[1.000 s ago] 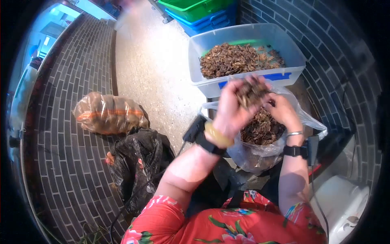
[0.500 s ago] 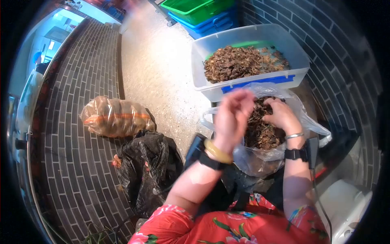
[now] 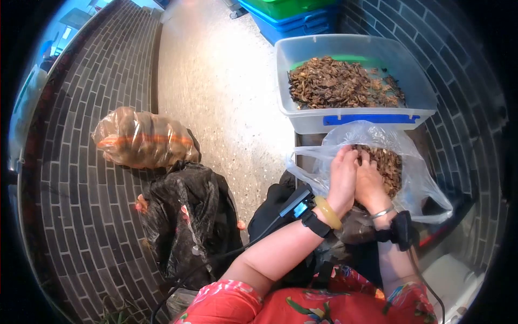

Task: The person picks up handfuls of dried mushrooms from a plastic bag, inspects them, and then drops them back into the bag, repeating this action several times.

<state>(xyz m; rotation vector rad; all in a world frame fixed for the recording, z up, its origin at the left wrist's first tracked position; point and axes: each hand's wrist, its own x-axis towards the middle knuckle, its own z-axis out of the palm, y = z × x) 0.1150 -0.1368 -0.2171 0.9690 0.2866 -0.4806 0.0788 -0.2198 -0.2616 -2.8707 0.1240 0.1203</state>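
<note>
My left hand (image 3: 343, 175) and my right hand (image 3: 370, 184) are side by side over a clear plastic bag (image 3: 418, 181). Their curled fingertips meet at the bag's left side, and whatever lies between them is hidden. Inside the bag is a heap of brown, shrivelled, dried-looking pieces (image 3: 387, 167). Just beyond it stands a clear plastic bin (image 3: 359, 112) with a blue latch, holding a larger pile of similar brown pieces (image 3: 332, 83) and something green along its far side.
Green and blue bins (image 3: 294, 24) stand at the back. On the left, a clear bag of round brown items (image 3: 145, 140) lies on a brick-patterned surface (image 3: 81, 216), with a crumpled black plastic bag (image 3: 189, 216) nearer me. Speckled floor (image 3: 226, 97) runs between.
My left hand has come in from above the bag's left edge to meet my right hand. My right hand has drawn back from the heap toward me. The view has shifted.
</note>
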